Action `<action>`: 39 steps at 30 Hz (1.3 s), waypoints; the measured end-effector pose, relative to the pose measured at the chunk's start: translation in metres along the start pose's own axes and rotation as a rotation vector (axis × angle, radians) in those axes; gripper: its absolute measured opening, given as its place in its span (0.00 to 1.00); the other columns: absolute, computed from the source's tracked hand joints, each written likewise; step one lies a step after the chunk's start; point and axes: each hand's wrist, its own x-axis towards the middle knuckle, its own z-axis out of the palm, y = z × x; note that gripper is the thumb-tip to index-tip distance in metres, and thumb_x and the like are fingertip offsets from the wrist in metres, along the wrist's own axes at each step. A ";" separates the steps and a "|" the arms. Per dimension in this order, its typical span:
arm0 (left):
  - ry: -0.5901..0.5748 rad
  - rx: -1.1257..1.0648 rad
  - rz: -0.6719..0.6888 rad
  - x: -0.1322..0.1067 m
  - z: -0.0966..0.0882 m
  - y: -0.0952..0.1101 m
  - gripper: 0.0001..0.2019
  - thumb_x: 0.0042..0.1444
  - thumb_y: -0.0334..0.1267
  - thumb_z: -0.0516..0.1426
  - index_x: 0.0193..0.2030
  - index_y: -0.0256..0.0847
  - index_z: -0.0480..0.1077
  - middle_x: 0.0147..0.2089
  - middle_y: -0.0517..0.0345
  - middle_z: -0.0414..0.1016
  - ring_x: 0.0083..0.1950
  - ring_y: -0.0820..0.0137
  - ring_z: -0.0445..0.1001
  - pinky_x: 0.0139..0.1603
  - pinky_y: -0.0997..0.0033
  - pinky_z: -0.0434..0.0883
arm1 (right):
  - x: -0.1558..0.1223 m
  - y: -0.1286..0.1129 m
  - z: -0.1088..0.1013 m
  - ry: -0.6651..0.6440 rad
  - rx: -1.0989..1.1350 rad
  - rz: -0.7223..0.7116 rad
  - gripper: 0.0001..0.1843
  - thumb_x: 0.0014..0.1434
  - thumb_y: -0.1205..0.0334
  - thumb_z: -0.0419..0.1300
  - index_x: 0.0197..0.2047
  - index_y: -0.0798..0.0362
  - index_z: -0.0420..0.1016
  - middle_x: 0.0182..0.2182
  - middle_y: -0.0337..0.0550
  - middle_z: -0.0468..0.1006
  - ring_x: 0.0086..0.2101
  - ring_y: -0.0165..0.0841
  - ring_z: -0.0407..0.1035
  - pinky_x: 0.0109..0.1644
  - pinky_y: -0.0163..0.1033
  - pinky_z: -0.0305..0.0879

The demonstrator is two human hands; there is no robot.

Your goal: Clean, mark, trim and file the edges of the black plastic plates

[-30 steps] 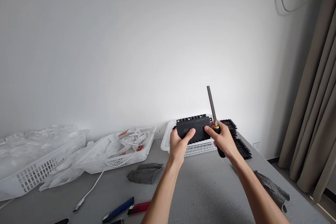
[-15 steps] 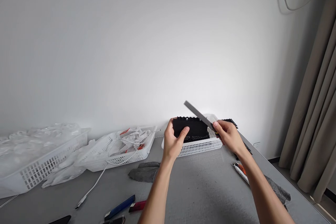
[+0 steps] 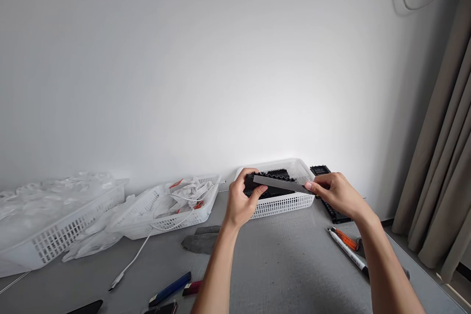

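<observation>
My left hand [image 3: 239, 205] is closed around one end of a black plastic panel [image 3: 249, 183] with a toothed upper edge, thumb on the near side. In my right hand [image 3: 337, 192] a flat grey file [image 3: 275, 182] is pinched by its right end. The file lies across the panel along its toothed edge, its tip close to my left fingers. Both are held above a white perforated basket [image 3: 285, 203], where more black plastic parts [image 3: 278, 173] lie. Part of the panel is hidden behind the file and my fingers.
Black toothed panels [image 3: 333, 212] lie right of the basket, with a marker [image 3: 348, 252] and an orange-handled tool [image 3: 344, 239] nearer. Left are a white basket of bags and cable [image 3: 198, 213], a basket of clear plastic [image 3: 77, 223], a grey cloth [image 3: 198, 243] and a blue object [image 3: 171, 288].
My right hand has lowered the file from a raised slant onto the panel's edge and moved right. The panel has tilted, showing less of its face.
</observation>
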 end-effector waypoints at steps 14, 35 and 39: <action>0.035 -0.038 -0.066 0.000 0.001 0.006 0.14 0.50 0.44 0.65 0.41 0.42 0.70 0.35 0.58 0.72 0.37 0.67 0.71 0.39 0.72 0.68 | 0.002 0.010 -0.003 0.031 0.182 -0.027 0.30 0.54 0.39 0.62 0.18 0.51 0.54 0.18 0.32 0.49 0.22 0.27 0.42 0.25 0.37 0.37; 0.124 -0.171 -0.165 -0.004 0.026 0.004 0.15 0.54 0.47 0.63 0.42 0.42 0.66 0.38 0.58 0.75 0.41 0.66 0.74 0.45 0.69 0.68 | 0.021 -0.024 0.048 0.258 0.845 0.163 0.29 0.54 0.31 0.58 0.38 0.50 0.68 0.20 0.30 0.59 0.17 0.26 0.54 0.17 0.33 0.55; 0.125 -0.219 -0.188 -0.006 0.034 0.009 0.14 0.55 0.48 0.62 0.40 0.42 0.66 0.36 0.59 0.74 0.39 0.67 0.73 0.42 0.70 0.68 | 0.020 -0.038 0.064 0.337 0.844 0.190 0.30 0.47 0.38 0.69 0.42 0.49 0.65 0.17 0.26 0.59 0.14 0.25 0.53 0.15 0.33 0.51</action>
